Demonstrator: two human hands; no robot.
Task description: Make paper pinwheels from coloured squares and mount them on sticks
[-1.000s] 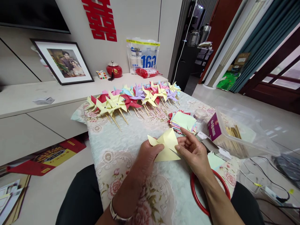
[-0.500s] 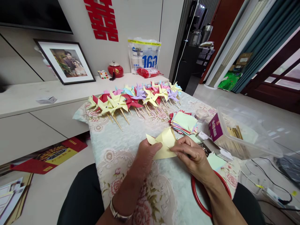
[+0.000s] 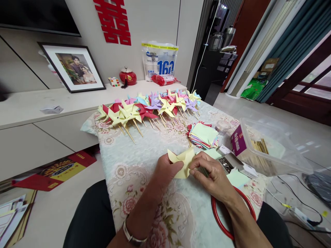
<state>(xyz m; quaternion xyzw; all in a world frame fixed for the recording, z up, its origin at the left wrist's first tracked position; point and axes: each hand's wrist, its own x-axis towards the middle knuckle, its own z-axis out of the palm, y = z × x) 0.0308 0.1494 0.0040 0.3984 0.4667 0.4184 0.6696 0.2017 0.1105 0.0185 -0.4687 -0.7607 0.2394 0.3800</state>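
My left hand (image 3: 165, 170) pinches the near edge of a pale yellow paper square (image 3: 181, 162), thumb on top and fingers closed beneath, so the sheet stays lifted just off the tablecloth (image 3: 134, 151) while it is folded. My right hand (image 3: 213, 175) meets it from the other side, fingertips narrowed onto the opposite edge of the same sheet; I judge this two-sided grip keeps the curled corners gathered toward the middle. The paper sits between both hands, directly in front of me.

Just beyond my right fingers lies one stack of coloured paper squares (image 3: 204, 135), close enough to draw from. Beside my right knuckles is one small open box of pins (image 3: 227, 163), with one purple carton (image 3: 237, 139) and one clear plastic tub (image 3: 271, 148) holding wooden sticks further right. One small round clear jar (image 3: 222, 126) stands past the stack. Under my right wrist curves one red hoop (image 3: 219, 220), partly hidden by my forearm.

Well beyond both hands, finished pinwheels (image 3: 150, 108) lie in a row with sticks pointing back toward me, likely laid out of the way of the work; they overlap too much for an exact count, but there are well over a dozen. Farther still, on the low cabinet, stand one framed photograph (image 3: 73, 69), one red pot (image 3: 127, 77) and one bag of paper cups (image 3: 159, 62)
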